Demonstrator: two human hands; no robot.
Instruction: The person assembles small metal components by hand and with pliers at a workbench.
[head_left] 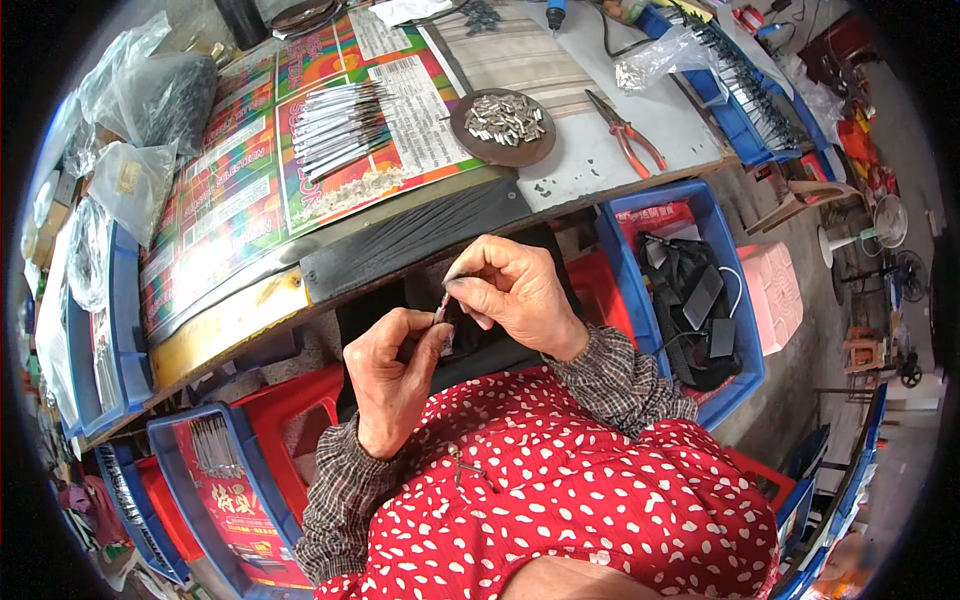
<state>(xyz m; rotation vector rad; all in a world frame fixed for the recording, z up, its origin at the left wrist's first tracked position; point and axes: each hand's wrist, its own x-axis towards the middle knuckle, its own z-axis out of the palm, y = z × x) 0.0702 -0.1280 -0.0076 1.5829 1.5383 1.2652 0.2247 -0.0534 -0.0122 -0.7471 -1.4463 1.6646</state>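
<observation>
In front of my lap, just off the table's near edge, my two hands meet at a small thin metal piece (pixel 441 309). My left hand (pixel 388 368) pinches its lower part between thumb and forefinger. The thumb and forefinger of my right hand (pixel 525 298) are closed at its upper end. Fingers cover most of the piece, so its exact kind does not show. Beyond the hands, a round brown dish (pixel 478 146) on the table holds a heap of short metal tubes (pixel 505 118). Left of it, a row of thin metal rods (pixel 340 125) lies on printed cardboard.
Red-handled pliers (pixel 630 140) lie right of the dish. A blue crate (pixel 742 385) with a black bag stands at my right; another blue crate (pixel 225 500) stands at my left. Plastic bags (pixel 135 185) crowd the table's left end. A blue tray (pixel 765 145) of dark parts sits far right.
</observation>
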